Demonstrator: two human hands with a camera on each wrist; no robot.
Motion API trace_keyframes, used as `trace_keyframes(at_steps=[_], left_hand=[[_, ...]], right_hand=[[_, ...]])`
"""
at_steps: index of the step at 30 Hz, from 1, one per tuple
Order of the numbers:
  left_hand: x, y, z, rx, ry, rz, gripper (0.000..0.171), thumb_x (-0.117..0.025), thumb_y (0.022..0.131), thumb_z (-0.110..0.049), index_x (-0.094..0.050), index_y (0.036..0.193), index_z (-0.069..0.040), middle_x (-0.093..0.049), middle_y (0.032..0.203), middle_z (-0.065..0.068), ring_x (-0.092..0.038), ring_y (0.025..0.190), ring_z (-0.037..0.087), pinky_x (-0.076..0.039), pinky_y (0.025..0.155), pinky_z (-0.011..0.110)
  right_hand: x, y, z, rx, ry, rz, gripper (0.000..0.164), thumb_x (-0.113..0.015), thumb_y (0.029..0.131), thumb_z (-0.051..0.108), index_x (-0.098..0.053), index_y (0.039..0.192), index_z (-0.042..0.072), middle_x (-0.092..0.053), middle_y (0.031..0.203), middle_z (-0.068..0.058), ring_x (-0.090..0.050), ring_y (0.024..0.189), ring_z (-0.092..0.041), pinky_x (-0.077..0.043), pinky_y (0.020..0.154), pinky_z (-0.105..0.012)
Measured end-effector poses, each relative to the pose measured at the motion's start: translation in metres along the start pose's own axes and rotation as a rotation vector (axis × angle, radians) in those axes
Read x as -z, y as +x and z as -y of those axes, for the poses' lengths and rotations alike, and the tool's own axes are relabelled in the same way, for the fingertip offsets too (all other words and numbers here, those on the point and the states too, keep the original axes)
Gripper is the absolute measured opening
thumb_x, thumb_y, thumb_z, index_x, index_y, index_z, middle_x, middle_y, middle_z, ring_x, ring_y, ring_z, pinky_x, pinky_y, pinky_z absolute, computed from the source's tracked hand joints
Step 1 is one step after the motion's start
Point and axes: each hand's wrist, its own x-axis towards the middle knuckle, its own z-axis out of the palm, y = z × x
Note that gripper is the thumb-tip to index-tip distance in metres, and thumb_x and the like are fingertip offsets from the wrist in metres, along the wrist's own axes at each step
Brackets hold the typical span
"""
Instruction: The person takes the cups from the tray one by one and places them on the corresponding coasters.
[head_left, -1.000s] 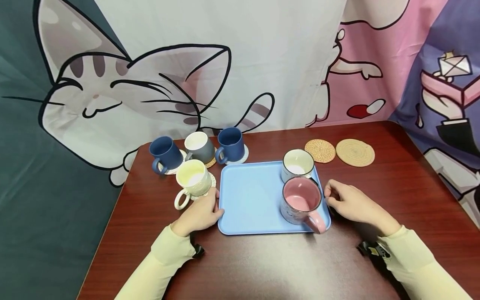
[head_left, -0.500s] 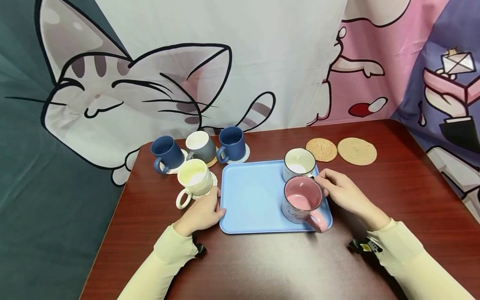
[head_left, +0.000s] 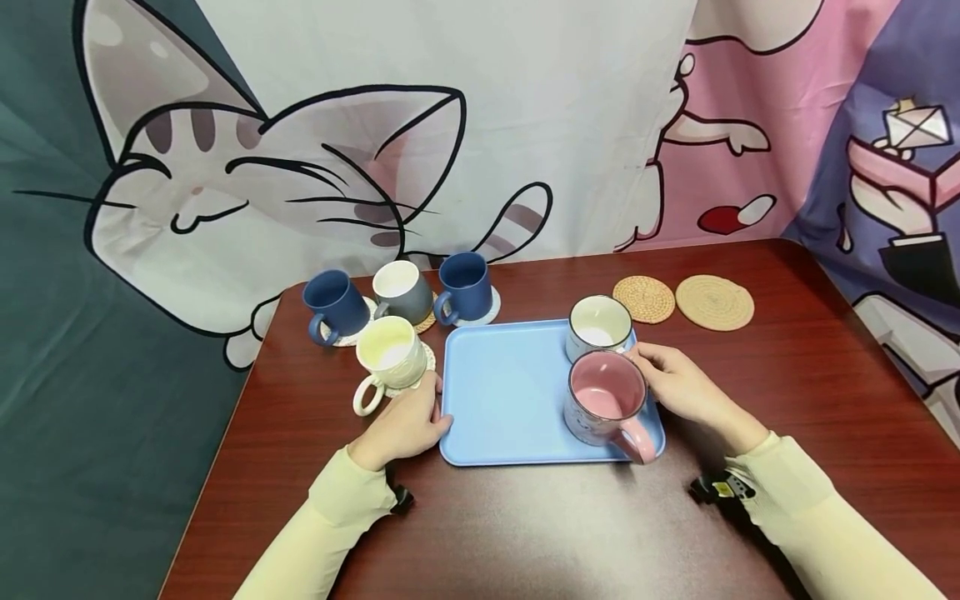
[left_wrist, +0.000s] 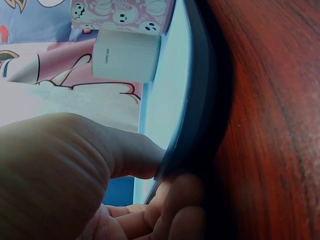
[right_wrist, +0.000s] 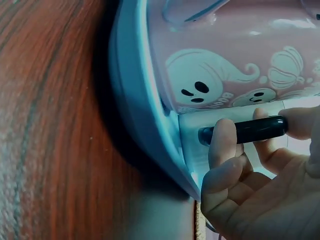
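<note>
A light blue tray point(head_left: 502, 400) lies on the table. On its right part stand a white mug point(head_left: 598, 323) and, nearer, a pink mug point(head_left: 606, 398) with ghost prints. My left hand point(head_left: 405, 419) pinches the tray's left rim, thumb above and fingers beneath, as the left wrist view shows. In the right wrist view my right hand point(right_wrist: 260, 180) holds the white mug's black handle point(right_wrist: 250, 131) between thumb and fingers. That handle is hidden in the head view, where my right hand point(head_left: 686, 385) sits right of both mugs. The white mug stands on the tray, beside the pink one.
Left of the tray, a cream mug point(head_left: 390, 354), two blue mugs point(head_left: 336, 304) and a grey mug point(head_left: 403, 293) stand on coasters. Two round woven coasters point(head_left: 643, 298) lie at the back right. A printed cloth point(head_left: 570, 125) hangs behind the table.
My right hand has moved left from beside the tray's right edge and taken hold of the white mug's handle. My left hand keeps its place on the tray rim.
</note>
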Motion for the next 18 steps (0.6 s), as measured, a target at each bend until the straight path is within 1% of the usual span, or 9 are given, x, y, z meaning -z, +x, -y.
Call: trace_keyframes(at_steps=[1, 3, 4, 5, 8, 9, 11, 13, 18], left_hand=[[-0.0004, -0.0002, 0.0005, -0.006, -0.001, -0.009, 0.039, -0.074, 0.088, -0.017, -0.049, 0.115, -0.004, -0.053, 0.069, -0.008, -0.048, 0.057, 0.005, -0.042, 0.06, 0.026], [-0.0011, -0.0006, 0.0014, -0.026, 0.005, -0.027, 0.038, -0.074, 0.087, -0.016, -0.049, 0.113, -0.004, -0.052, 0.069, -0.009, -0.048, 0.057, 0.004, -0.043, 0.059, 0.028], [-0.0014, -0.0007, 0.0018, -0.029, 0.005, -0.032, 0.038, -0.074, 0.087, -0.016, -0.049, 0.113, -0.003, -0.052, 0.069, -0.009, -0.048, 0.057, 0.004, -0.043, 0.059, 0.028], [-0.0015, -0.0008, 0.002, -0.031, 0.006, -0.036, 0.038, -0.074, 0.087, -0.016, -0.049, 0.112, -0.003, -0.052, 0.069, -0.009, -0.047, 0.057, 0.003, -0.043, 0.059, 0.028], [-0.0009, -0.0006, 0.0013, -0.02, 0.017, -0.023, 0.038, -0.074, 0.088, -0.017, -0.049, 0.113, -0.003, -0.052, 0.069, -0.009, -0.048, 0.057, 0.004, -0.043, 0.06, 0.027], [-0.0004, -0.0006, 0.0006, -0.005, 0.012, -0.014, 0.039, -0.074, 0.088, -0.017, -0.049, 0.114, -0.003, -0.053, 0.07, -0.008, -0.048, 0.058, 0.005, -0.042, 0.061, 0.026], [0.0003, -0.0004, -0.0001, 0.004, 0.022, -0.001, 0.039, -0.075, 0.089, -0.018, -0.05, 0.116, -0.003, -0.053, 0.07, -0.008, -0.049, 0.058, 0.005, -0.042, 0.061, 0.025], [0.0004, -0.0003, -0.0002, 0.009, 0.029, 0.006, 0.038, -0.075, 0.09, -0.017, -0.05, 0.116, -0.003, -0.053, 0.07, -0.007, -0.049, 0.059, 0.005, -0.042, 0.062, 0.024], [0.0001, 0.0003, 0.0011, 0.011, 0.036, 0.015, 0.038, -0.074, 0.091, -0.018, -0.05, 0.117, -0.004, -0.053, 0.07, -0.008, -0.048, 0.059, 0.004, -0.042, 0.062, 0.024]], right_hand=[[-0.0001, -0.0002, 0.0, -0.005, 0.015, 0.013, 0.026, -0.05, 0.11, 0.023, -0.066, 0.104, 0.003, -0.046, 0.069, 0.003, -0.046, 0.063, -0.009, -0.04, 0.059, -0.026], [-0.001, 0.0, -0.0006, 0.0, 0.014, 0.018, 0.027, -0.049, 0.11, 0.022, -0.067, 0.107, 0.002, -0.043, 0.066, 0.003, -0.045, 0.062, -0.009, -0.039, 0.059, -0.026], [-0.0014, 0.0001, -0.0007, 0.004, 0.008, 0.016, 0.027, -0.048, 0.11, 0.021, -0.067, 0.109, 0.003, -0.044, 0.067, 0.002, -0.046, 0.063, -0.009, -0.04, 0.06, -0.026], [-0.002, 0.0003, -0.001, 0.013, -0.007, 0.012, 0.027, -0.047, 0.111, 0.021, -0.068, 0.111, 0.003, -0.048, 0.07, 0.002, -0.048, 0.067, -0.008, -0.041, 0.063, -0.025], [-0.0037, 0.0009, -0.0015, 0.04, -0.064, -0.002, 0.03, -0.045, 0.111, 0.021, -0.071, 0.116, 0.006, -0.062, 0.085, -0.002, -0.053, 0.085, -0.006, -0.044, 0.078, -0.02], [-0.0042, 0.001, -0.0016, 0.046, -0.08, -0.007, 0.031, -0.045, 0.111, 0.021, -0.071, 0.118, 0.006, -0.066, 0.091, -0.003, -0.054, 0.09, -0.005, -0.044, 0.083, -0.019], [-0.0054, 0.0012, -0.0017, 0.055, -0.108, -0.011, 0.032, -0.044, 0.111, 0.022, -0.072, 0.118, 0.008, -0.071, 0.103, -0.005, -0.054, 0.097, -0.005, -0.044, 0.09, -0.017], [-0.0062, 0.0009, -0.0015, 0.049, -0.115, -0.012, 0.032, -0.045, 0.111, 0.023, -0.072, 0.118, 0.009, -0.072, 0.107, -0.007, -0.055, 0.099, -0.004, -0.044, 0.092, -0.017], [-0.0081, 0.0004, 0.0003, 0.032, -0.08, 0.01, 0.035, -0.045, 0.111, 0.026, -0.07, 0.129, 0.009, -0.073, 0.121, -0.009, -0.055, 0.108, 0.002, -0.043, 0.098, -0.015]])
